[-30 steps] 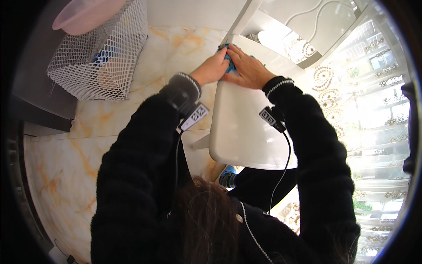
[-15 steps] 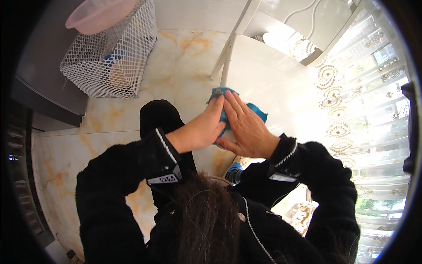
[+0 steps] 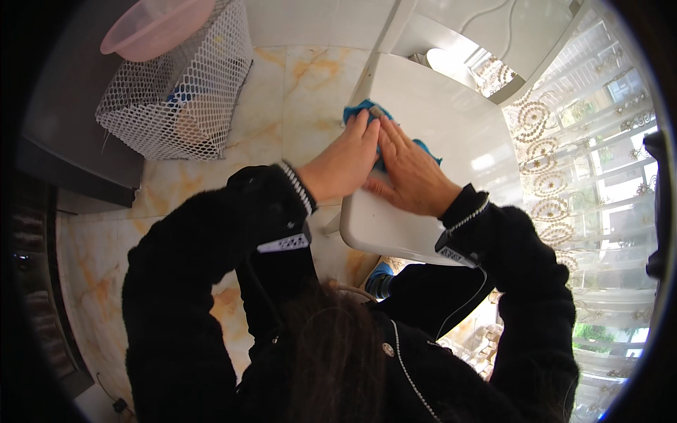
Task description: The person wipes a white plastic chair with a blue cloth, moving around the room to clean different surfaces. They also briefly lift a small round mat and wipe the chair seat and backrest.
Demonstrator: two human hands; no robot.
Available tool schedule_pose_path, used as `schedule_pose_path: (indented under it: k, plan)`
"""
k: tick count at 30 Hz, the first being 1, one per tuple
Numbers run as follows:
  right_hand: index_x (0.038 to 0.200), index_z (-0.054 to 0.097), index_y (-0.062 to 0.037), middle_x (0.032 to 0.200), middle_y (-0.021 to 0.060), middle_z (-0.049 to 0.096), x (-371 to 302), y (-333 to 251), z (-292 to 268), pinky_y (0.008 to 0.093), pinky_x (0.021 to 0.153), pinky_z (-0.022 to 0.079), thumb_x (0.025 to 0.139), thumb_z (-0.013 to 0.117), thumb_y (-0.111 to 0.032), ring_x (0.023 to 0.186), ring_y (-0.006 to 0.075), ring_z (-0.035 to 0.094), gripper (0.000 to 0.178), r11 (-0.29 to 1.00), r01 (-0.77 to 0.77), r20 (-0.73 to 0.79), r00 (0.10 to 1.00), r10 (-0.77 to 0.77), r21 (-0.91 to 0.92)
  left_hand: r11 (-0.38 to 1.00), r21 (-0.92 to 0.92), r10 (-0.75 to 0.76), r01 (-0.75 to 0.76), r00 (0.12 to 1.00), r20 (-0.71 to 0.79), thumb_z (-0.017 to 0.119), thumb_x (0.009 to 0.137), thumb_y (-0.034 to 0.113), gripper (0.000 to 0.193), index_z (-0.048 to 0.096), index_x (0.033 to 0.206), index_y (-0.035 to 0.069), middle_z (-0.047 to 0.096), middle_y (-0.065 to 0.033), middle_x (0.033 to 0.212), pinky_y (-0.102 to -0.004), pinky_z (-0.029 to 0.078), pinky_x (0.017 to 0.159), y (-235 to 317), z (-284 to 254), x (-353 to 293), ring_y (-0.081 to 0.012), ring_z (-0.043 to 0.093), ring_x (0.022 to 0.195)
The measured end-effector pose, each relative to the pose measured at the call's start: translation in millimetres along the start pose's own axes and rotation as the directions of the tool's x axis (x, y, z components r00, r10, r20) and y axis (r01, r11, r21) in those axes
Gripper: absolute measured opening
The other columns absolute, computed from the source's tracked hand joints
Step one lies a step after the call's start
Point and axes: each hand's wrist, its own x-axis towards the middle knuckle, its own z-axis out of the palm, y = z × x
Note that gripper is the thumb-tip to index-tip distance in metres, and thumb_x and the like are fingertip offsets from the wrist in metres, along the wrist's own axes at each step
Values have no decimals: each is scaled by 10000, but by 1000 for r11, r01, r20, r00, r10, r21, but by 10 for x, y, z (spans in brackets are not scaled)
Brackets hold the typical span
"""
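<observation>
A blue cloth (image 3: 358, 111) lies on the white table (image 3: 451, 113), mostly covered by my hands. My left hand (image 3: 345, 162) presses flat on its left part, fingers together pointing away from me. My right hand (image 3: 409, 169) lies flat beside it on the cloth's right part, and a blue corner (image 3: 427, 150) shows past its knuckles. Both hands touch each other at the fingers. Black sleeves with small tags at the wrists cover my forearms.
A white wire mesh basket (image 3: 176, 92) stands on the marble floor (image 3: 296, 92) at the upper left, with a pink plastic basin (image 3: 151, 28) on top. A dark cabinet (image 3: 63, 141) runs along the left. Lace curtains (image 3: 564, 162) hang at the right.
Both hands with the blue cloth were at the table's far edge, came back toward me, and now sit slightly further out on the table again. The view has shifted with my head.
</observation>
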Motion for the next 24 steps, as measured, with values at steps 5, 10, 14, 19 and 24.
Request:
schedule_pose_path:
  k: [5,10,14,19,24]
  plan:
    - [1373,270,164,1456,349,259,257,514,-21,440,1094,332,917,513,-533,1371,440,282,868,998,-60,8,998,60,-4,966,169,196,-196,980,17,583,865,134,398,482,1140,-136,468,-303,1171,-473,335,1039,-465,96,661,-469,443,1123]
    - [1367,302,131,1471,329,242,567,986,1,423,1094,342,957,480,-438,1367,426,301,724,989,-118,21,993,120,-85,966,216,106,-144,978,178,560,888,171,385,509,1149,-107,478,-267,1191,-447,372,1005,-735,13,1239,-434,452,1129]
    - [1326,344,127,1428,326,299,749,1358,20,431,1057,392,964,459,-388,1312,443,374,640,992,-122,5,993,122,-32,961,264,11,-80,967,255,512,915,143,386,426,1226,-68,458,-214,1219,-443,436,942,-878,2,1597,-409,460,1117]
    - [1338,341,121,1428,325,307,921,1686,73,427,1063,387,956,457,-398,1336,440,340,655,992,-110,-53,993,106,-68,956,291,-48,-37,959,279,499,922,152,373,434,1230,-48,471,-182,1234,-429,443,945,-1013,26,1927,-388,463,1135]
    - [1363,345,91,1446,323,296,997,1802,85,420,1071,379,935,463,-407,1361,431,305,667,993,-119,-99,988,120,9,912,400,-19,-95,962,273,478,924,149,334,466,1199,-40,498,-180,1231,-420,426,974,-1092,35,2079,-377,461,1161]
